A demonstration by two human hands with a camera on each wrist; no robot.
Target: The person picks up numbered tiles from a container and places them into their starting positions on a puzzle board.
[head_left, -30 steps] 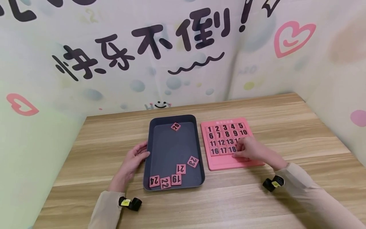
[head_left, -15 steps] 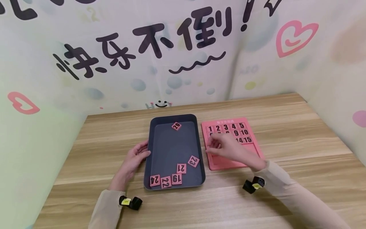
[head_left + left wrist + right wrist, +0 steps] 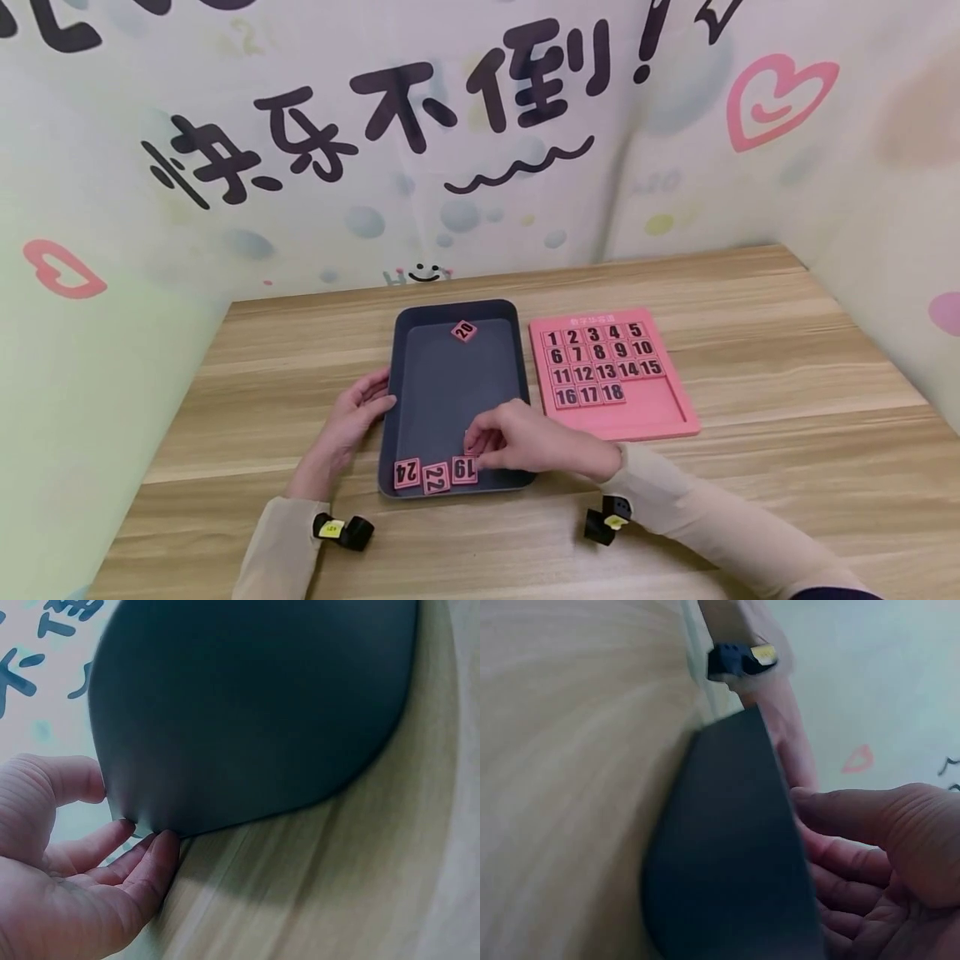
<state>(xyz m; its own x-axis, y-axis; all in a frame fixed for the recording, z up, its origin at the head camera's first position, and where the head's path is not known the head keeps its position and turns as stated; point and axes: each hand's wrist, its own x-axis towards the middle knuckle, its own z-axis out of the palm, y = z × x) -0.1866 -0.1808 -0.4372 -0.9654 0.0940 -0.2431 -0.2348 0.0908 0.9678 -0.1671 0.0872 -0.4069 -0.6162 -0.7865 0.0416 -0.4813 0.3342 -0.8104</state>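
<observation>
My left hand (image 3: 352, 417) holds the left side of a dark grey tray (image 3: 442, 392), thumb at the rim and fingers against the outer wall (image 3: 247, 712). Inside the tray's near end lie pink number tiles: 24 (image 3: 407, 473), 22 (image 3: 436, 478) and 19 (image 3: 464, 470). Tile 20 (image 3: 464, 332) is at the far end. My right hand (image 3: 517, 437) is over the near right part of the tray, thumb and index finger slightly parted beside tile 19. It hides tiles 21 and 23. In the right wrist view the tray wall (image 3: 727, 847) partly covers my right fingers.
Right of the tray lies a pink number board (image 3: 652, 412), with tiles 1 to 18 in order and a bare recess after 18. Both rest on a wooden table (image 3: 262, 358). A printed cloth (image 3: 315, 225) hangs behind.
My right hand has moved left from the board, where it was near tile 18, across to the tray's near right part. My left hand and the tray stay put.
</observation>
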